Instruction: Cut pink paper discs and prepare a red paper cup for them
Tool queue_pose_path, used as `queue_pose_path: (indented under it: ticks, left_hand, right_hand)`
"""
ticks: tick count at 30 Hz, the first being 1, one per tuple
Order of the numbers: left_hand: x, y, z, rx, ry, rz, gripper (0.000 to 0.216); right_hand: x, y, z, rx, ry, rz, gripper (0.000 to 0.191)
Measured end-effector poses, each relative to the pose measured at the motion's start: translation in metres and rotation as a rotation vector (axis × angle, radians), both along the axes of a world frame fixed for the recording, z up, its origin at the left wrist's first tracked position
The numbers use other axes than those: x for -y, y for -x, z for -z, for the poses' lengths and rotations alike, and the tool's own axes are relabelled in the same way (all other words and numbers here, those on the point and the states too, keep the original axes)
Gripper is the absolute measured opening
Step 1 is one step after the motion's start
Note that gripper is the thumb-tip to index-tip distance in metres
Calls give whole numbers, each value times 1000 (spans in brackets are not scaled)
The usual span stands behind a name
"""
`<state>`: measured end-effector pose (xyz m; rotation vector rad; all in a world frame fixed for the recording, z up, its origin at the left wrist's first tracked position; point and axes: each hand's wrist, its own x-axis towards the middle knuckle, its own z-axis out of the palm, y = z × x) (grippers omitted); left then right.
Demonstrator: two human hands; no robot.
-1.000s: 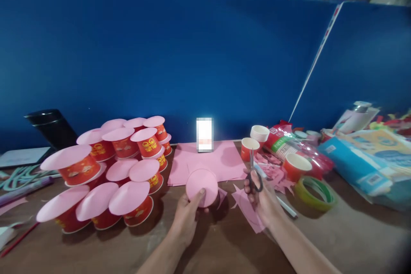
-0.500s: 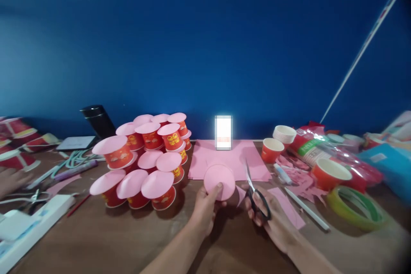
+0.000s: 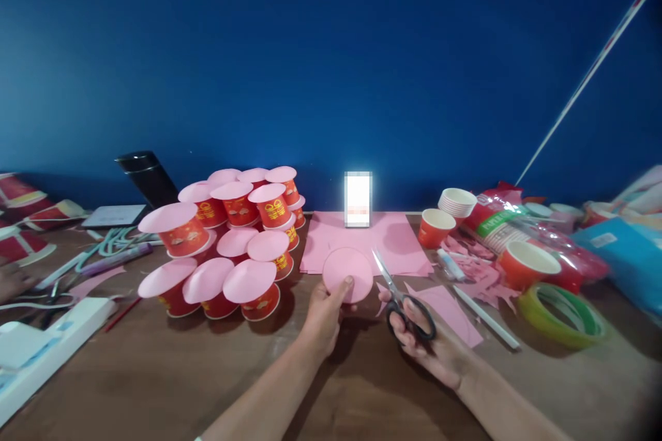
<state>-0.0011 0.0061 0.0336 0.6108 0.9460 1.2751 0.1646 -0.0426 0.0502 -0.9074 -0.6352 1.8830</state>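
Note:
My left hand point(image 3: 327, 313) pinches a round pink paper disc point(image 3: 347, 272), the thumb on top of it. In my right hand point(image 3: 421, 337) is a pair of scissors point(image 3: 394, 291) with black handles, its blades pointing up and left, just right of the disc and apart from it. Pink paper offcuts point(image 3: 449, 313) lie beside and partly behind my right hand. Behind the disc rests a stack of pink paper sheets point(image 3: 315, 248). To the left, red paper cups point(image 3: 261, 304) topped with pink discs point(image 3: 249, 280) stand grouped and stacked.
At right are loose red cups point(image 3: 436, 229), a bagged stack of cups point(image 3: 486, 220), a white stick point(image 3: 486, 317) and a tape roll point(image 3: 561, 317). A power strip point(image 3: 56, 358), cables and a black bottle point(image 3: 147, 176) are at left. Another person's hand point(image 3: 13, 282) shows at the left edge.
My view has tipped down slightly. The scissors have turned so their blades lean further left, and the offcut by my right hand has shifted. My left hand still holds the disc.

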Motion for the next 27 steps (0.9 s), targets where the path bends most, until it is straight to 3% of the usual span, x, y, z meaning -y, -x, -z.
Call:
queue_pose_path:
  ticks: [7,13,17,27]
  left_hand:
    - [3,-1,-5,-15,22,-12,42]
    - [3,-1,-7,-10,27,-31,41]
    - [1,0,-4,-21,-11,-26,38]
    - [1,1,1,-97,-20,5,39]
  right_hand:
    - [-2,-1,0,55,-60,22,37]
    - [-3,4,5,314,-252,93,45]
    - [-3,8,6,469,-248,143,45]
    - [-3,7,14,517,-287,90,47]
